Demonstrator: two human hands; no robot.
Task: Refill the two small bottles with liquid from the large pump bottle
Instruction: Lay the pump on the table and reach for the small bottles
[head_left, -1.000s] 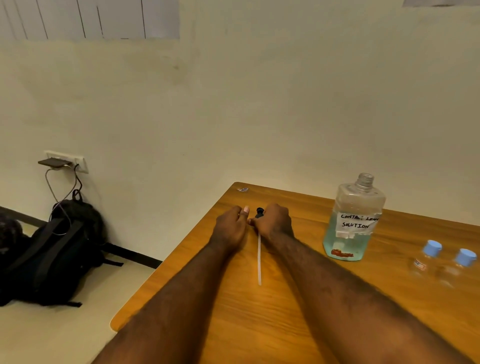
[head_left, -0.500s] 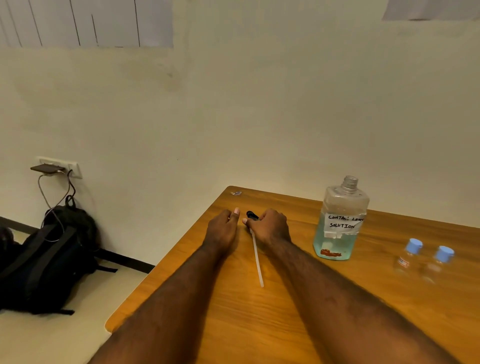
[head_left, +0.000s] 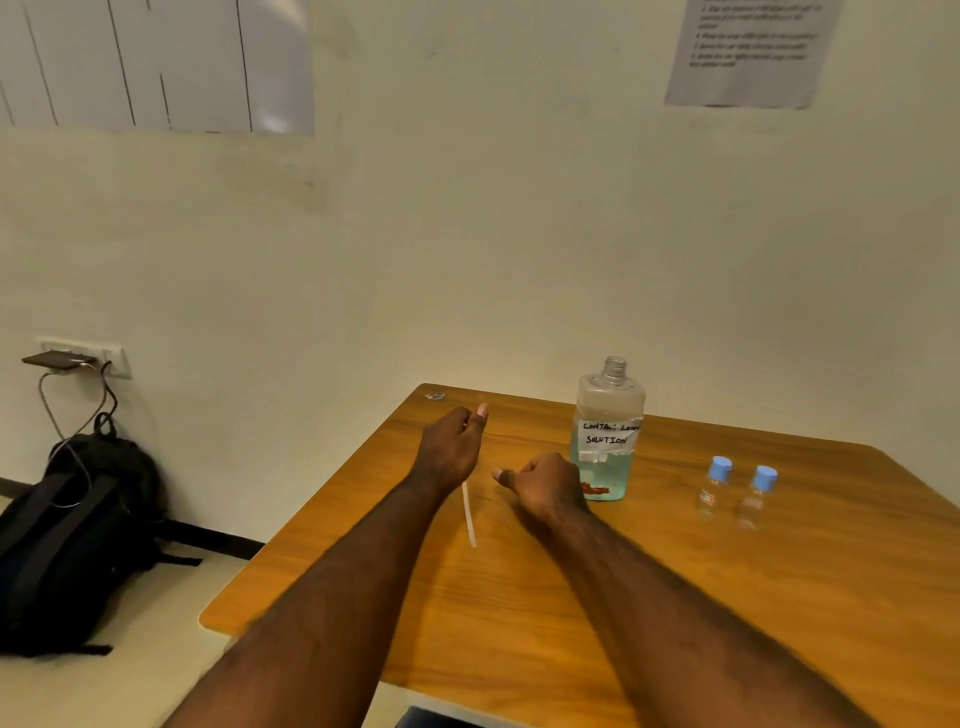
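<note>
**Hands parted over the pump tube as the open bottle waited**

Head camera, looking down along both forearms at a brown wooden table (head_left: 519, 623).

Half a second before, the two hands met at the top of the removed pump. They had now drawn apart. The left hand (head_left: 451, 451) was lifted a little, fingers curled and thumb up. The thin white plastic dip tube (head_left: 469, 514) ran out from beneath it toward the viewer. It seemed to grasp the tube's upper end, though the hand hid the pump head, so the grip could not be confirmed. The right hand (head_left: 545, 486) had shifted right and lay just beside the large bottle, loosely curled, thumb out, holding nothing.

The large clear plastic bottle with pale blue liquid and a handwritten label (head_left: 607, 431) stood upright near the far edge, its threaded neck uncovered. The two small clear bottles with blue caps (head_left: 715, 488) (head_left: 756, 496) stood side by side further right, well apart from both hands and still capped.

Judged from this, the pump was off and being set aside. No liquid had been moved.
</note>
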